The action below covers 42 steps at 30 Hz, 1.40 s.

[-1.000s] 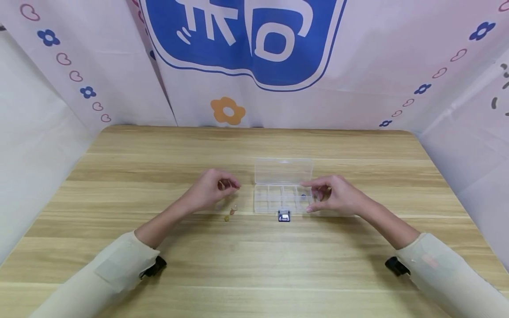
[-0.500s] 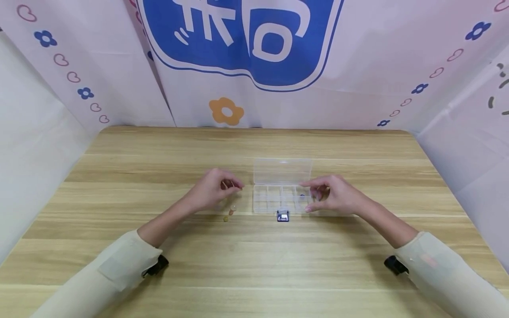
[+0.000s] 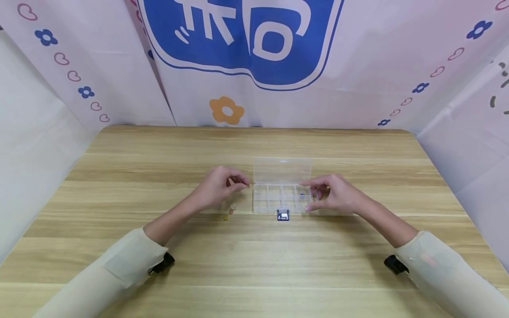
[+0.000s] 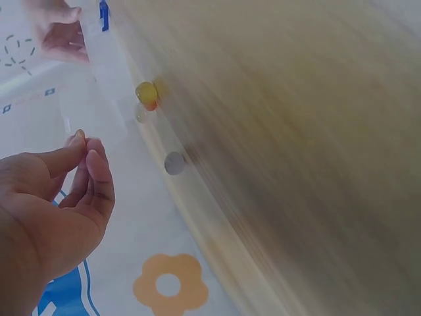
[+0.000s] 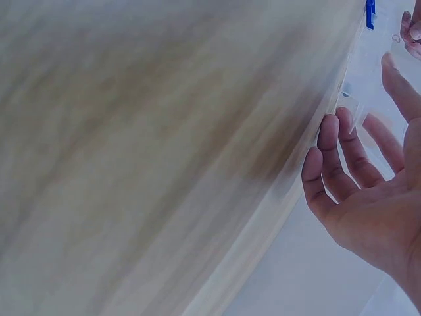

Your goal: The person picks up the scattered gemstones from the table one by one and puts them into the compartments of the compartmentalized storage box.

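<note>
A clear divided plastic box (image 3: 274, 198) lies on the table, its lid (image 3: 282, 170) raised at the back and a blue latch (image 3: 283, 215) hanging at the front. One small blue bead (image 3: 302, 194) is in a back compartment at the right. My right hand (image 3: 338, 193) grips the box's right end, thumb at the front and index finger at the back. My left hand (image 3: 216, 187) is just left of the box, pinching a tiny reddish bead between thumb and fingertips, which mostly hide it. Below that hand lie a yellow bead (image 3: 226, 217), an orange bead (image 3: 231, 211) and a clear bead (image 3: 233, 206).
The wooden table (image 3: 254, 260) runs back to a white printed cloth (image 3: 191, 101). In the left wrist view, another clear round bead (image 4: 174, 162) lies apart from the yellow one. Black wrist cameras sit at both sleeves.
My left hand has moved a little to the right, closer to the box's left edge, still pinching the bead. My right hand has kept its place on the box.
</note>
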Motion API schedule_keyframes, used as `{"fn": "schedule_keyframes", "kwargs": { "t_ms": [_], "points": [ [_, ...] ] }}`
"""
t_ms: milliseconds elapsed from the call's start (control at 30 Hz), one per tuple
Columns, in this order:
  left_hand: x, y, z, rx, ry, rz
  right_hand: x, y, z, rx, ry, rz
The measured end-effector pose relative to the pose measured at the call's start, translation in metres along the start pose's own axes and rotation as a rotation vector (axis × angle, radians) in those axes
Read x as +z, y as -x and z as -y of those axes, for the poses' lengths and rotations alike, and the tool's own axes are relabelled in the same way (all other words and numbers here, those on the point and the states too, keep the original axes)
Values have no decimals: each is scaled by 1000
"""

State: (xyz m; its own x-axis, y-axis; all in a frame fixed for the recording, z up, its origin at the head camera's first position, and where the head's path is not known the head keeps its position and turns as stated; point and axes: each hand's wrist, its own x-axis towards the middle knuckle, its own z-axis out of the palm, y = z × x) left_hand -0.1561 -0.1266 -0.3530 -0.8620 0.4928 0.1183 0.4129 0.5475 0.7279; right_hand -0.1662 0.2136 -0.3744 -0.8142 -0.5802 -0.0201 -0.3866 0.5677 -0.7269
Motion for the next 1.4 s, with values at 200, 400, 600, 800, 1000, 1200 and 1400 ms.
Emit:
{"fn": "schedule_keyframes", "kwargs": {
  "t_ms": [200,400,600,800,1000,1200,1400],
  "points": [
    [5,-3,-2,10,36,7,0,0,0,0,4,-1],
    [10,-6,-7,12,85,16,0,0,0,-2,3,-1],
    [15,-13,-11,19,104,37,0,0,-1,-7,3,0],
    [21,-18,-16,43,145,66,0,0,-1,-6,-1,3],
    [29,-26,-21,36,156,96,-1,-1,-1,-4,1,2],
    [37,-31,-26,37,140,98,0,-1,-2,-13,-4,-2],
    [43,-36,-28,38,123,106,0,-1,-2,-12,-8,-4]
  ]
}}
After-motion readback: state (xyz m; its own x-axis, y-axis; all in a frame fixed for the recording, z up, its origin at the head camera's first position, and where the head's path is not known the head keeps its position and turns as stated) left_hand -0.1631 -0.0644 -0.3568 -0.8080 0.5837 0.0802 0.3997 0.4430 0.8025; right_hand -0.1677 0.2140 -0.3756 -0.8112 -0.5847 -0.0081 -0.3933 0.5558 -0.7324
